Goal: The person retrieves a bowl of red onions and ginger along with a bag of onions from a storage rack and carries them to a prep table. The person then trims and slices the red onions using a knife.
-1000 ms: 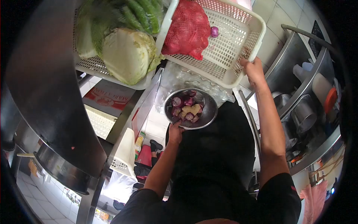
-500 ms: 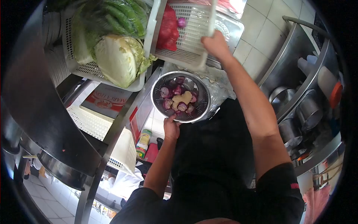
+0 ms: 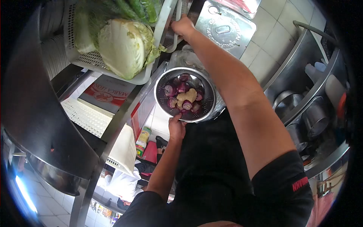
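My left hand (image 3: pixel 177 128) grips the near rim of a steel colander (image 3: pixel 209 99), with fingers partly hidden under it. Inside lie several peeled red onions (image 3: pixel 169 90) and a knobbly piece of ginger (image 3: pixel 186 97). Farther off, my right hand (image 3: pixel 183 27) is closed on the edge of a white plastic basket (image 3: pixel 174 44); most of that basket is hidden or out of view. Left of it stands a white perforated crate (image 3: pixel 141 77) holding a large cut cabbage (image 3: pixel 123 49) and long green vegetables (image 3: pixel 140 9) under clear plastic.
A square metal lid (image 3: pixel 242 32) lies beyond my right forearm. Steel pots (image 3: pixel 315 116) sit on a shelf to the right. A grey and red box (image 3: pixel 107 94) rests on the lower left rack. A person in white (image 3: pixel 123 185) is at the lower left.
My right hand has moved left and away with the white basket, which has slid toward the cabbage crate and mostly out of sight. The metal lid is now uncovered. My left hand keeps the colander.
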### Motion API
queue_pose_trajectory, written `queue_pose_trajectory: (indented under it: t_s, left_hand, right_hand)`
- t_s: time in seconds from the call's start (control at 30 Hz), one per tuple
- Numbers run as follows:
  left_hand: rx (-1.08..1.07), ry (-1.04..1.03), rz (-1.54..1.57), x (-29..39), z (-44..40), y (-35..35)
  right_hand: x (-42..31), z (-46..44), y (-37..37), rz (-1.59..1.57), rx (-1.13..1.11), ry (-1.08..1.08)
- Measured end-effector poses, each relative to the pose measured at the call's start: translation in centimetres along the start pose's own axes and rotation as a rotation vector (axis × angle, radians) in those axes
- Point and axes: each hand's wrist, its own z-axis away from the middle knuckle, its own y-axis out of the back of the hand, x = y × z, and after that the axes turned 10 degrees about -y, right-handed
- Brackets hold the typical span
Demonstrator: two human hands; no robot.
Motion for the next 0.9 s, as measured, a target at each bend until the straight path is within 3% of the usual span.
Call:
queue_pose_trajectory:
  t_s: [0.13,0.23,0.43,0.6,0.7,0.77,0.9]
  left_hand:
    - [0.015,0.016,0.011,-1.4,-0.2,0.5]
    - [-0.02,0.016,0.0,-1.9,0.0,1.2]
    - [-0.001,0.0,-0.025,-2.0,-0.6,1.3]
    - [0.005,0.016,-0.002,-1.5,0.0,0.3]
    - [0.024,-0.002,0.009,-0.5,1.0,-0.7]
    - [-0.001,-0.007,0.015,-0.2,1.0,-0.3]
    - [-0.01,0.002,-0.026,-1.1,0.1,0.1]
  right_hand:
    - [0.4,1.0,0.4,0.187,-0.054,-0.139]
    - [1.9,1.4,2.6,-0.076,-0.454,-0.414]
    - [4.0,1.5,2.2,-0.305,-0.647,-0.378]
    - [4.8,2.9,3.5,0.014,-0.465,-0.147]
    - [6.9,3.9,5.1,0.156,-0.228,0.215]
    - [6.5,8.3,9.3,-0.15,-0.222,0.261]
    - [9.2,13.2,16.2,-0.288,-0.31,-0.002]
